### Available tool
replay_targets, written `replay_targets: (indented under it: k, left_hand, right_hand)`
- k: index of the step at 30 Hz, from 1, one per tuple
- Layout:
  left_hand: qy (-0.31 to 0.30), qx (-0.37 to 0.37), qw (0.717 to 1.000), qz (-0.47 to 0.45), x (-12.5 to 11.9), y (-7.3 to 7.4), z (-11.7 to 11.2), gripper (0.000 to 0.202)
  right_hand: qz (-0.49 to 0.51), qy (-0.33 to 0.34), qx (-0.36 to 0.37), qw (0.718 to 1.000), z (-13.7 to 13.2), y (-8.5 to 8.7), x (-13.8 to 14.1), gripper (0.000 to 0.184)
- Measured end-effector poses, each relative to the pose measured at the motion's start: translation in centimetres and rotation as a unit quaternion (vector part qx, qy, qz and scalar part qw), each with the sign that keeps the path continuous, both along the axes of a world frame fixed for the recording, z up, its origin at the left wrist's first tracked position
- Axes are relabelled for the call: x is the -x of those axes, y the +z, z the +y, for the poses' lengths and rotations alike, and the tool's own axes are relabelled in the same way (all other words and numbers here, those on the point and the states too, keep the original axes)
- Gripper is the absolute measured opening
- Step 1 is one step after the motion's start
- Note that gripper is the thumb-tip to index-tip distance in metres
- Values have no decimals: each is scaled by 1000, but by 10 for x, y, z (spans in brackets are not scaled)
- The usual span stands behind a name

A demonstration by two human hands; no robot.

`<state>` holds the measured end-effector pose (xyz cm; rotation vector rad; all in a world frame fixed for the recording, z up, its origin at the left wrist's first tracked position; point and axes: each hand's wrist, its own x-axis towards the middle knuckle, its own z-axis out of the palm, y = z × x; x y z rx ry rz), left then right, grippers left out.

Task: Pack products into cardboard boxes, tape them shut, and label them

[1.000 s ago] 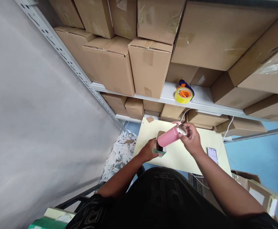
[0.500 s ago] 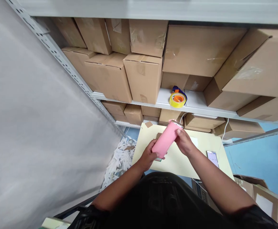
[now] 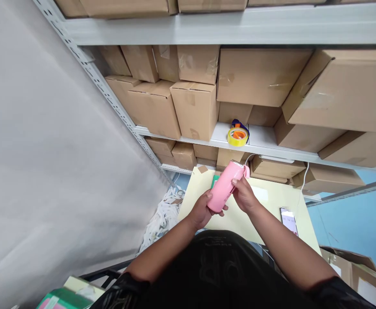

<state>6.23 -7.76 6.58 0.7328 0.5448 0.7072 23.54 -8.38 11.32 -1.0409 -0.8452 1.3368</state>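
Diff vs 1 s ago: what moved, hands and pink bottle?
The left hand let go of the small box and took the lower end of the pink bottle. The right hand slid from the metal top down to the body. The bottle swung steeper, top toward the shelf. Tape roll and phone stayed put.

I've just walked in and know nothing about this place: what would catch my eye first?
The glossy pink cylindrical bottle stands out, held tilted between the left hand and right hand over the pale yellow tabletop. Behind it, brown cardboard boxes crowd grey metal shelves, with a yellow tape roll on one shelf.
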Motion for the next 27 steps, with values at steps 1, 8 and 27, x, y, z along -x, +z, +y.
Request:
replay_targets:
  k: [1, 8, 27]
  left_hand:
    - [-19, 17, 1000, 1, -1, 1, -2, 66]
    - [64, -90, 993, 51, -21, 6, -25, 72]
    - [33, 24, 999, 5, -45, 2, -51, 64]
  right_hand:
    - [13, 20, 4, 1000, -2, -1, -4, 49]
    - [0, -97, 3, 995, -4, -13, -19, 56]
    - [15, 69, 6, 998, -27, -13, -52, 57]
